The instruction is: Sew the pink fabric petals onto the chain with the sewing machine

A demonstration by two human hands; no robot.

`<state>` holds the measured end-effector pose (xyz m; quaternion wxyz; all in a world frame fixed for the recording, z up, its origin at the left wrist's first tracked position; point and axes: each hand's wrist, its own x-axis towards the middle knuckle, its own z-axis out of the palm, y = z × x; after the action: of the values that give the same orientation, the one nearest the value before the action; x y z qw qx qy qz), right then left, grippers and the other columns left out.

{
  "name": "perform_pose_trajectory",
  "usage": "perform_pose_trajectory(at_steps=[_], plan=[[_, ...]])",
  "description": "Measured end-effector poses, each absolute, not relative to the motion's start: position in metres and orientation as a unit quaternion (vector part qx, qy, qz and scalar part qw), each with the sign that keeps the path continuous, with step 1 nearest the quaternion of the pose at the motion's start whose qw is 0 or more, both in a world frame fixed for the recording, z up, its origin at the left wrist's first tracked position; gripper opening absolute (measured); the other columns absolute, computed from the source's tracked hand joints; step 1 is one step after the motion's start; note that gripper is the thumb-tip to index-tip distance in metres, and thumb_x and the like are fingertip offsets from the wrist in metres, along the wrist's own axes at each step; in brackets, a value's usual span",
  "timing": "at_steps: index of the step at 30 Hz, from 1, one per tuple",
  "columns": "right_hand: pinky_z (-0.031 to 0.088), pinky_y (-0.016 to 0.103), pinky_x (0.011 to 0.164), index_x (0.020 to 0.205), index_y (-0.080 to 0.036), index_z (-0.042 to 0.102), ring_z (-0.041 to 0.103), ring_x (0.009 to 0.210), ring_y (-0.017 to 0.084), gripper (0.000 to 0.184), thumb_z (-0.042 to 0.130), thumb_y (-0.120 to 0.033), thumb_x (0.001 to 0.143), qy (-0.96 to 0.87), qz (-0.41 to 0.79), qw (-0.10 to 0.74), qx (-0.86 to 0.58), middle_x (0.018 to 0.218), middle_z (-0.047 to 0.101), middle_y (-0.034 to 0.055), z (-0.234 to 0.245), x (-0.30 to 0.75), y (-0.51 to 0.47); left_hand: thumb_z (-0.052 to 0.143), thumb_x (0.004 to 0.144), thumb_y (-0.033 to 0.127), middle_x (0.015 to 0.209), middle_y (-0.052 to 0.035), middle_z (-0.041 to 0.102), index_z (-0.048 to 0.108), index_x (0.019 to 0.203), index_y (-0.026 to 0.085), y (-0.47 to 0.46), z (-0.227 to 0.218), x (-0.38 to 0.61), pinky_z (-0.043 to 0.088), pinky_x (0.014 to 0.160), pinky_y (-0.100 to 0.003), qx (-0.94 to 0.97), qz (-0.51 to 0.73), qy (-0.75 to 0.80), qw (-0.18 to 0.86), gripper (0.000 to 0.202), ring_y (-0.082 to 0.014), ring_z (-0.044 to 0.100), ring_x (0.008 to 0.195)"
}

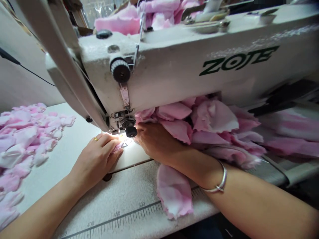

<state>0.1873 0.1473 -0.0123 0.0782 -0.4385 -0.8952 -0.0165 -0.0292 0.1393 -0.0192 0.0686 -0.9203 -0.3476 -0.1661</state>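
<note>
My left hand [99,154] lies at the left of the lit needle plate [128,142] of a white sewing machine [161,69]. Its fingers are bent together over a small pink fabric piece [118,147], mostly covered by them. Just right of the needle area, my right hand [152,137] has its fingers curled in close behind the black knob [131,131]. What those fingertips grip is hidden. Pink, petal-like fabric pieces [214,116] bunch up under the machine arm, touching the back of my right hand. One single piece [174,192] hangs below my right forearm.
Loose pink and white fabric pieces [25,136] are heaped on the table at the left. A printed ruler scale [117,220] runs along the front edge. More pink fabric [119,21] shows behind the machine head. A thin wire [36,74] hangs at far left.
</note>
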Motion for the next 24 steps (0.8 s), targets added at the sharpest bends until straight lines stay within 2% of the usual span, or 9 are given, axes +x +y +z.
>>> perform_pose_trajectory(at_steps=[5, 10, 13, 20, 24], plan=[[0.035, 0.031, 0.066, 0.082, -0.014, 0.063, 0.058, 0.082, 0.02, 0.016, 0.049, -0.006, 0.082, -0.896, -0.019, 0.064, -0.438, 0.092, 0.065, 0.0085, -0.008, 0.187, 0.147, 0.049, 0.093, 0.027, 0.115, -0.0056, 0.055, 0.057, 0.114, 0.019, 0.13, -0.015, -0.029, 0.045, 0.089, -0.036, -0.916, -0.152, -0.371, -0.008, 0.023, -0.0192, 0.051, 0.101], [0.035, 0.032, 0.066, 0.081, -0.014, 0.064, 0.058, 0.081, 0.02, 0.016, 0.049, -0.007, 0.083, -0.894, -0.021, 0.059, -0.444, 0.091, 0.065, 0.0091, -0.006, 0.186, 0.146, 0.044, 0.095, 0.03, 0.112, -0.0092, 0.055, 0.058, 0.108, 0.015, 0.124, -0.014, -0.02, 0.046, 0.086, -0.042, -0.913, -0.124, -0.389, -0.002, 0.024, -0.0232, 0.051, 0.098], [0.036, 0.033, 0.069, 0.082, -0.014, 0.064, 0.059, 0.085, 0.022, 0.015, 0.05, -0.008, 0.084, -0.895, -0.015, 0.063, -0.441, 0.092, 0.066, 0.0092, -0.007, 0.187, 0.146, 0.044, 0.095, 0.029, 0.11, -0.0099, 0.055, 0.057, 0.106, 0.014, 0.123, -0.016, -0.018, 0.046, 0.084, -0.041, -0.913, -0.137, -0.384, 0.001, 0.023, -0.0238, 0.05, 0.097], [0.039, 0.031, 0.074, 0.086, -0.013, 0.064, 0.059, 0.089, 0.02, 0.015, 0.05, -0.012, 0.089, -0.897, 0.029, 0.109, -0.427, 0.093, 0.066, 0.0068, -0.002, 0.191, 0.148, 0.045, 0.095, 0.033, 0.115, -0.01, 0.053, 0.05, 0.117, 0.016, 0.121, -0.017, -0.024, 0.046, 0.09, -0.041, -0.908, -0.143, -0.394, -0.015, 0.029, -0.0235, 0.05, 0.105], [0.037, 0.031, 0.07, 0.087, -0.016, 0.065, 0.058, 0.083, 0.019, 0.01, 0.055, -0.014, 0.086, -0.909, 0.011, 0.108, -0.402, 0.091, 0.066, 0.0046, 0.001, 0.191, 0.145, 0.044, 0.096, 0.028, 0.112, -0.0095, 0.054, 0.049, 0.119, 0.016, 0.121, -0.016, -0.025, 0.047, 0.088, -0.038, -0.919, -0.142, -0.369, 0.01, 0.027, -0.0219, 0.051, 0.102]])
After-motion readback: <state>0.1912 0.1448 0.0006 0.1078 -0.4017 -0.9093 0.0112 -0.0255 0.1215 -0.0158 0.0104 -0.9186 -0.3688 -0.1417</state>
